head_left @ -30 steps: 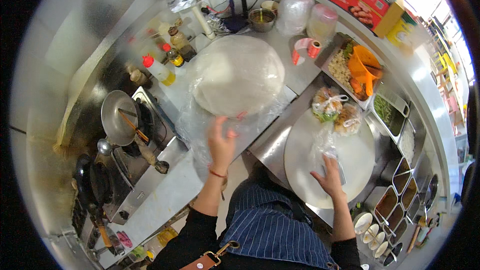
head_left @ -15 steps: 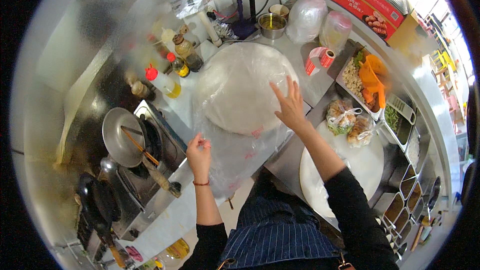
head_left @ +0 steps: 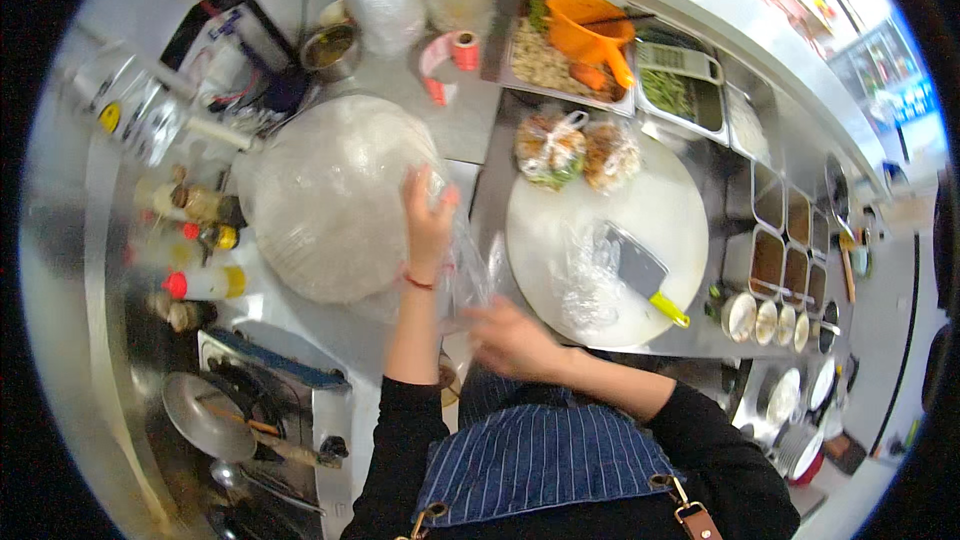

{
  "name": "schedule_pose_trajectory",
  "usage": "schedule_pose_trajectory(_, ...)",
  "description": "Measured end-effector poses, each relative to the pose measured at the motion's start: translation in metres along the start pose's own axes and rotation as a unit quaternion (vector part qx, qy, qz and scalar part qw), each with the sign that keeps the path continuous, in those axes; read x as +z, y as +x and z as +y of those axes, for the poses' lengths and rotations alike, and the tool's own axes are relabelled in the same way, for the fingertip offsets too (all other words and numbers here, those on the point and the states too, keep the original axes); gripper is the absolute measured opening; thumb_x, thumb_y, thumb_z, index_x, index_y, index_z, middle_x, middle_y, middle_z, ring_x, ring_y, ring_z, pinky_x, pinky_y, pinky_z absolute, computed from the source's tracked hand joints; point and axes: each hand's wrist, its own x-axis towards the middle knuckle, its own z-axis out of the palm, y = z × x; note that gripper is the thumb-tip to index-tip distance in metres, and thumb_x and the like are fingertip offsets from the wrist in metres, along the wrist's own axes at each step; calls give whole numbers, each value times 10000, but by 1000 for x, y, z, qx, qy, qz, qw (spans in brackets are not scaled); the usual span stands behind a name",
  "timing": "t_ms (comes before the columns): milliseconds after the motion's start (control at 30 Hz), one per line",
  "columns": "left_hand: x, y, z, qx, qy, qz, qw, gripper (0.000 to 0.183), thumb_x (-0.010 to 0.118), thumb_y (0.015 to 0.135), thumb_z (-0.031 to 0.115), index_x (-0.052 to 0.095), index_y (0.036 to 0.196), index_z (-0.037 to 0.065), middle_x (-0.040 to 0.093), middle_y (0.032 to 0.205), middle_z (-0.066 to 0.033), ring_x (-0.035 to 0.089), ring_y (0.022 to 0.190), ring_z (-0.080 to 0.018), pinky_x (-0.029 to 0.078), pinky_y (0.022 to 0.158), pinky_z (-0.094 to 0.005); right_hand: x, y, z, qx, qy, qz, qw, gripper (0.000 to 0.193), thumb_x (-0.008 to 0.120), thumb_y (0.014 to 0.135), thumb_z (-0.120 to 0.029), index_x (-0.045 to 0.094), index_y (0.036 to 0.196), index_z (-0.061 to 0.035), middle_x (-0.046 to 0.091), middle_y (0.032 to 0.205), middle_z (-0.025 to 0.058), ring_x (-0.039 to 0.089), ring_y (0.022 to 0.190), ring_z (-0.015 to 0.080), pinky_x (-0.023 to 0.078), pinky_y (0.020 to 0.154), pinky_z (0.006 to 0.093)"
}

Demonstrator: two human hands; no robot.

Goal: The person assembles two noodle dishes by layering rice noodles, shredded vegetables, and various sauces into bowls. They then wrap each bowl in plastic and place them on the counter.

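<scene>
A large round pale disc lies on the counter under clear plastic film. My left hand is at its right edge, over the film, with fingers and thumb apart. A loose part of the clear film hangs between my two hands. Close to my apron and near that film is my right hand, smeared by motion, so its fingers and anything in them cannot be made out. On the round white board to the right lie a cleaver with a green handle and a crumpled clear plastic bag.
Two tied bags of food sit on the board. Behind it stand a tray with an orange strainer and a grater. A label roll lies at the back. Bottles and a stove with a pan are left.
The view has swung to the right, bringing the cleaver and sauce containers into sight. My right hand has left the disc and come close to my body; my left hand has moved up to the disc's right edge.
</scene>
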Motion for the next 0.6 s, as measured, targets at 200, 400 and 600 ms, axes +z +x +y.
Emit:
schedule_pose_trajectory(200,72,-128,-9,3,376,-154,914,796,666,832,241,263,1479,13,182,1435,-449,184,1351,-589,145,1110,-640,-47,-74,30,322,-217,210,897,525,776,693,-93,582,1180,-108,579,1154,147,558,1042,341,427,940,422)
schedule_pose_trajectory(400,46,-200,-1,55,314,-256,913,717,635,848,203,316,1473,57,264,1444,-378,246,1355,-530,216,1117,-575,-30,-49,98,482,-45,305,820,481,675,776,-56,523,1233,-70,611,1103,168,617,1012,324,506,794,436)
schedule_pose_trajectory(600,18,-235,1,-27,124,-219,967,438,571,859,102,521,1282,-3,567,1247,-252,530,1161,-410,425,984,-461,-11,127,26,34,79,396,914,420,670,715,-32,547,1116,-49,573,1048,140,587,953,292,486,799,399)
